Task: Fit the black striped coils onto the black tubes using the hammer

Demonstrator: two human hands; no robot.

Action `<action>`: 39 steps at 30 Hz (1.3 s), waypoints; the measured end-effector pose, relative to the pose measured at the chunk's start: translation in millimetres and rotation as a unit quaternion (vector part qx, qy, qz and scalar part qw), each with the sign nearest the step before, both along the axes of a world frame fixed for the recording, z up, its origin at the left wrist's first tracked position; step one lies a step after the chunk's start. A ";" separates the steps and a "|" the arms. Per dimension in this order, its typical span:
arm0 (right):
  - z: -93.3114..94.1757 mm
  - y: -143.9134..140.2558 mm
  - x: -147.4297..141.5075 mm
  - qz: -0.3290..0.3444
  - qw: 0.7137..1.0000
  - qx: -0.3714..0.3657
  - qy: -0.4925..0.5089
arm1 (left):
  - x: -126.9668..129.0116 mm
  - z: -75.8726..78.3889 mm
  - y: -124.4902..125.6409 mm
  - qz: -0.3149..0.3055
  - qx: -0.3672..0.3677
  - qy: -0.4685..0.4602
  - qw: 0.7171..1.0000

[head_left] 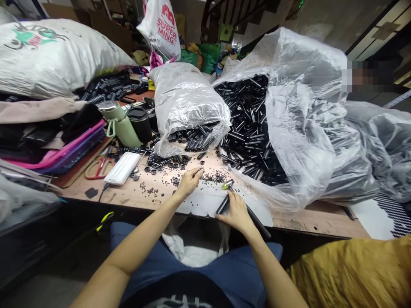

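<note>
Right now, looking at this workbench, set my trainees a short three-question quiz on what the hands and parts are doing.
1. True or false: the right hand holds a black tube.
2. Which lies left of the flask? A) big bag of tubes B) white sack C) yellow cloth
3. Fill in: the left hand pinches a small part over the ____.

Key: 1 true. 2 B, the white sack; the big bag of tubes and yellow cloth are to the right. 3 table.
</note>
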State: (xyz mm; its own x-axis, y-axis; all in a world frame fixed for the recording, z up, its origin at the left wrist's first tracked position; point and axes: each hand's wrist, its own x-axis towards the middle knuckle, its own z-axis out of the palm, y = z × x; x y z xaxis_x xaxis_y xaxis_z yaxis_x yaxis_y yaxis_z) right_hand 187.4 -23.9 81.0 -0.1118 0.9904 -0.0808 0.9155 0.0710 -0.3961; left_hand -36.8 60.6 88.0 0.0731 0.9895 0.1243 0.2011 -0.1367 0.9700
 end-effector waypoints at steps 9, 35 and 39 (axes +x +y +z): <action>35.7 8.2 -35.8 0.193 0.933 0.137 0.271 | 26.1 29.7 -44.7 -0.005 -0.221 -0.368 0.903; -40.2 24.4 -43.5 0.069 0.962 0.227 0.136 | 48.4 -2.4 -64.2 -0.048 0.020 0.201 0.978; -58.5 31.9 -38.5 0.071 0.953 0.283 0.088 | 59.9 -13.8 -62.2 -0.057 0.037 0.358 0.931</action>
State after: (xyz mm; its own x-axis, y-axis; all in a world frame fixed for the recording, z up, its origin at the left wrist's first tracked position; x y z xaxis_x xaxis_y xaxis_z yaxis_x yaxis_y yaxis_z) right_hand 148.9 7.9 22.5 -0.2114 0.8438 0.4932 0.8038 0.4372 -0.4035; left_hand 23.1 -1.7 74.2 0.2676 0.9609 0.0717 0.7724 -0.2584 0.5802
